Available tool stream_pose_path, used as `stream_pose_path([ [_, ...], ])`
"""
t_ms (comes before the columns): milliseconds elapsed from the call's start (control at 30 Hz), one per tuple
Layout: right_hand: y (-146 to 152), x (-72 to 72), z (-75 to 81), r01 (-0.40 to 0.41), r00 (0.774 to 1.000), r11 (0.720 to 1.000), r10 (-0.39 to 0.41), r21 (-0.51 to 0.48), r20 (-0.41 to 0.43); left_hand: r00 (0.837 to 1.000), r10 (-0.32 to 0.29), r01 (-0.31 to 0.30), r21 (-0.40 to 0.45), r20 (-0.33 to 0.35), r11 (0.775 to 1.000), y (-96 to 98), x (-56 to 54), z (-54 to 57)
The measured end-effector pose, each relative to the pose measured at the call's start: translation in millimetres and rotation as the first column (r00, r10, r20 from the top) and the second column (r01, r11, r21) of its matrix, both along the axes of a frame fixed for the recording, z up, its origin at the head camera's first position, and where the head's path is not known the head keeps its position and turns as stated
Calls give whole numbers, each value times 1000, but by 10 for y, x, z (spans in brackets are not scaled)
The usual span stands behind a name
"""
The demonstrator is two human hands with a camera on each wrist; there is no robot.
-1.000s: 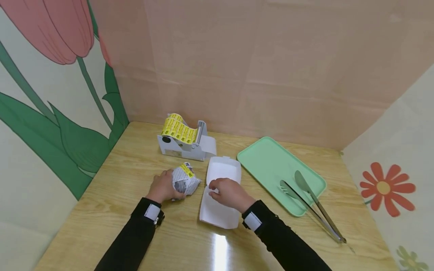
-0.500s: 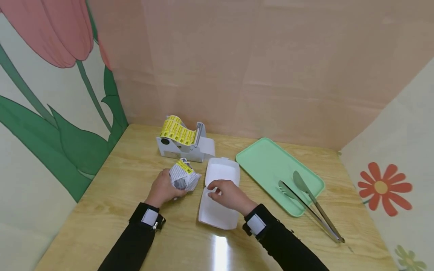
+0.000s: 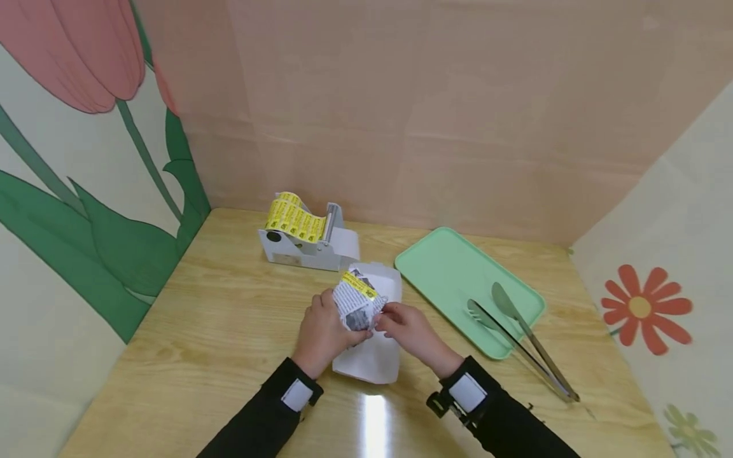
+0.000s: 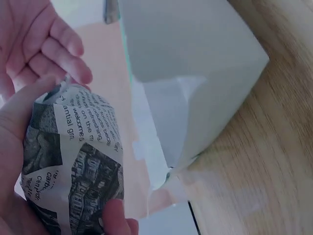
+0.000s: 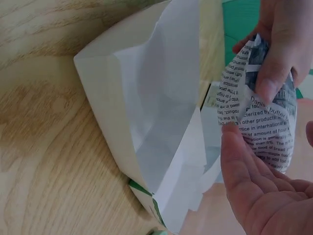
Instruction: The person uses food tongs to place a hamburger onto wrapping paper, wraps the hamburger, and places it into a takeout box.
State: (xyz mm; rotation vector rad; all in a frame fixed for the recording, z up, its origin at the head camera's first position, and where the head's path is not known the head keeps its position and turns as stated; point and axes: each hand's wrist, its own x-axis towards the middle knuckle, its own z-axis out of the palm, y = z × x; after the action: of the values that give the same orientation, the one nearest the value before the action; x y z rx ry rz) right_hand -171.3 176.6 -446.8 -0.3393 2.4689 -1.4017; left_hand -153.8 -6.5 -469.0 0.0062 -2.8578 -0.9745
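Note:
My left hand (image 3: 325,334) grips a small package wrapped in newsprint-patterned paper (image 3: 356,308), with a yellow sticker (image 3: 359,285) across its top. The package is held above an opened white clamshell box (image 3: 375,362), covering part of it. From the other side my right hand (image 3: 415,334) reaches to the package, its fingertips at the wrapper's right corner. In the right wrist view the right fingers (image 5: 249,171) lie fairly straight, touching the paper (image 5: 264,122). What is inside the wrapper is hidden.
A dispenser (image 3: 309,245) with a roll of yellow stickers stands behind the box. To the right lies a green tray (image 3: 446,273) with metal tongs (image 3: 529,350) resting over its near edge. A pink-brown backdrop (image 3: 401,127) rises behind the wooden table (image 3: 229,299).
My left hand has lifted the wrapped package and carried it right, over the white box. My right hand has shifted slightly right and now meets the package.

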Motion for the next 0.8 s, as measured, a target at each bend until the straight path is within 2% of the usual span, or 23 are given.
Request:
stream_pose_path([
  [133,46,-24,37,59,997,997,-56,50,-54,999,-41,41,2,-31,999,32,16,25],
  [200,84,-47,45,94,994,993,-89,70,-71,996,-90,90,22,-26,996,34,35,60],
  [267,131,-65,49,127,990,989,-123,72,-67,988,-151,151,60,10,987,23,57,96],
  [333,182,-68,60,146,988,986,-142,77,-56,975,-215,207,110,61,972,-6,84,135],
  [433,245,-46,64,150,989,985,-147,85,-33,944,-305,282,173,126,944,-86,120,182],
  [567,271,25,39,137,990,980,-140,141,10,906,-402,376,185,131,908,-210,146,174],
  [667,249,82,-2,111,992,975,-119,194,30,889,-439,416,173,126,893,-275,152,130],
  [800,215,131,-48,100,993,966,-114,240,45,876,-458,437,153,151,886,-308,145,71],
])
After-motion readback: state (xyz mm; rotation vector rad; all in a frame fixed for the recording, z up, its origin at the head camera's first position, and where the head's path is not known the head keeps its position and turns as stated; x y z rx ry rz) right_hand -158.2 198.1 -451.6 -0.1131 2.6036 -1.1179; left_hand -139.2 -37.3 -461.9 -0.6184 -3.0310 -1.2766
